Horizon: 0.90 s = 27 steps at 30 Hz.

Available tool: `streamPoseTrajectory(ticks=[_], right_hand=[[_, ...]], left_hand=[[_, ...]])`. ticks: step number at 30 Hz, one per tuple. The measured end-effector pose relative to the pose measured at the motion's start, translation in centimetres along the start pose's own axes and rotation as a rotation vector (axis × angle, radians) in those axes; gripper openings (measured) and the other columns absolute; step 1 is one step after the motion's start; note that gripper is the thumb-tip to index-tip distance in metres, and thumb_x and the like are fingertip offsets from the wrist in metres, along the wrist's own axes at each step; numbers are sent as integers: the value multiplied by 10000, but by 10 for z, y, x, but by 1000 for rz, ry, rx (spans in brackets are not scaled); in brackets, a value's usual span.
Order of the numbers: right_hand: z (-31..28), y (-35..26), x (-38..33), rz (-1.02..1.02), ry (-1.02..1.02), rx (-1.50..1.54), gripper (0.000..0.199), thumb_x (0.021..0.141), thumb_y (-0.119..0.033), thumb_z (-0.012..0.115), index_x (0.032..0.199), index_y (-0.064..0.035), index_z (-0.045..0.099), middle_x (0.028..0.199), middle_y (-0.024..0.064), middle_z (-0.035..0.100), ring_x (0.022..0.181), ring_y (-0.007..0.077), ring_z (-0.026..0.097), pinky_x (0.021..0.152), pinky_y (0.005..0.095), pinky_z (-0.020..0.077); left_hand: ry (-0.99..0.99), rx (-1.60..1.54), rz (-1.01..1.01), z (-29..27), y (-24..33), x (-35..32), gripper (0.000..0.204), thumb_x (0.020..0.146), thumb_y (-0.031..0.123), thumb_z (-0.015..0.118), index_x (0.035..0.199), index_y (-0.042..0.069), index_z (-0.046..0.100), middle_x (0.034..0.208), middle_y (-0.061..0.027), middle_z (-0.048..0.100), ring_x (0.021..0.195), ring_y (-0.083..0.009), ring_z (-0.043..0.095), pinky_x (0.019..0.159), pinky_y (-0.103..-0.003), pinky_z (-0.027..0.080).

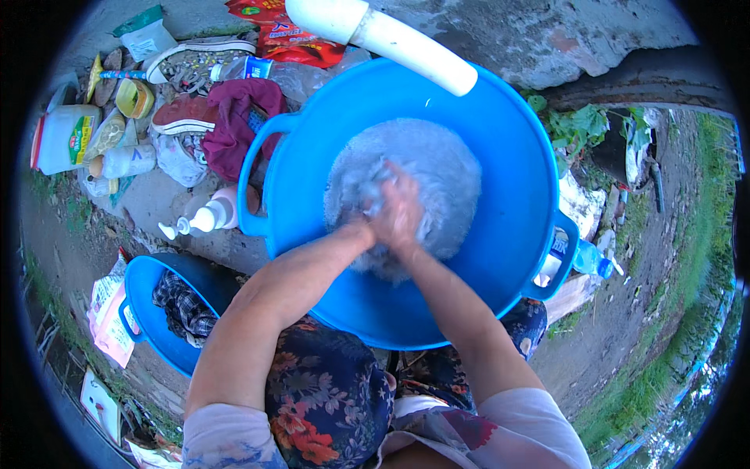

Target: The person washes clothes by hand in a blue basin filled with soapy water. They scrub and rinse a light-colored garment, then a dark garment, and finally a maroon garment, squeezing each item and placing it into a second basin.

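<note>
A big blue plastic tub (pixel 508 195) stands in front of me with soapy grey water and a wet pale cloth (pixel 437 172) in it. Both my hands are pressed together in the middle of the tub. My right hand (pixel 402 211) lies on top, fingers closed over a bunch of the cloth. My left hand (pixel 366 223) sits mostly under it at the wrist, gripping the same cloth; its fingers are hidden. A white pipe (pixel 391 35) points down over the tub's far rim.
A smaller blue basin (pixel 144 313) with checked fabric sits at my lower left. A pump bottle (pixel 207 217), a maroon cloth (pixel 238 125), shoes (pixel 195 59), bottles and packets lie to the left. A plastic bottle (pixel 590 262) lies right of the tub; grass beyond.
</note>
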State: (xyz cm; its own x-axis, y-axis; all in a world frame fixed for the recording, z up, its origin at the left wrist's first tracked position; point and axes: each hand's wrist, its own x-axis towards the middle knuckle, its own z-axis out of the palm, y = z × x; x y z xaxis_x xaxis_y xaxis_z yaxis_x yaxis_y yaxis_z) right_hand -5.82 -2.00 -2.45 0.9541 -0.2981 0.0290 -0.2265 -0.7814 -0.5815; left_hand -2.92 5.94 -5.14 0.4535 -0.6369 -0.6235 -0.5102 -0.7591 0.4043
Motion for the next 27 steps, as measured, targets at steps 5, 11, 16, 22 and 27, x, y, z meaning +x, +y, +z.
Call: streamPoseTrajectory(ticks=[5, 11, 16, 22, 27], right_hand=[[1, 71, 59, 380, 83, 359, 295, 742, -211, 679, 996, -83, 601, 996, 175, 629, 913, 340, 610, 794, 393, 482], [-29, 62, -16, 119, -30, 193, 275, 701, -155, 738, 947, -113, 623, 1329, 208, 400, 1176, 361, 448, 933, 471, 421], [17, 29, 17, -131, 72, -39, 267, 705, -241, 738, 919, -121, 632, 1198, 157, 539, 1138, 310, 494, 850, 477, 440], [-27, 93, 61, 443, 105, 488, 257, 729, -219, 703, 933, -79, 631, 890, 131, 650, 766, 249, 627, 715, 369, 492], [-22, 37, -20, -274, 154, -60, 243, 767, -284, 680, 865, -69, 621, 875, 139, 642, 828, 308, 621, 733, 394, 492]], left_hand=[[57, -15, -34, -19, 13, 2, 936, 728, 405, 698, 1447, 117, 172, 1507, -83, 134, 1385, -299, 123, 1083, -520, 159], [62, -105, -108, -3, 4, 1, 854, 824, 474, 554, 1459, 144, 87, 1520, -97, 26, 1390, -345, 45, 1094, -541, 138], [-121, 353, -2, -6, 8, 9, 794, 846, 491, 470, 1462, 156, 97, 1518, -115, 43, 1388, -359, 22, 1105, -527, 72], [70, -143, -107, -16, 15, 4, 844, 802, 263, 622, 1459, 136, 108, 1523, -70, 74, 1401, -294, 61, 1124, -453, 121], [-73, -24, -110, -13, 3, -2, 717, 881, 351, 480, 1458, 134, 114, 1523, -79, 81, 1399, -298, 78, 1120, -467, 133]])
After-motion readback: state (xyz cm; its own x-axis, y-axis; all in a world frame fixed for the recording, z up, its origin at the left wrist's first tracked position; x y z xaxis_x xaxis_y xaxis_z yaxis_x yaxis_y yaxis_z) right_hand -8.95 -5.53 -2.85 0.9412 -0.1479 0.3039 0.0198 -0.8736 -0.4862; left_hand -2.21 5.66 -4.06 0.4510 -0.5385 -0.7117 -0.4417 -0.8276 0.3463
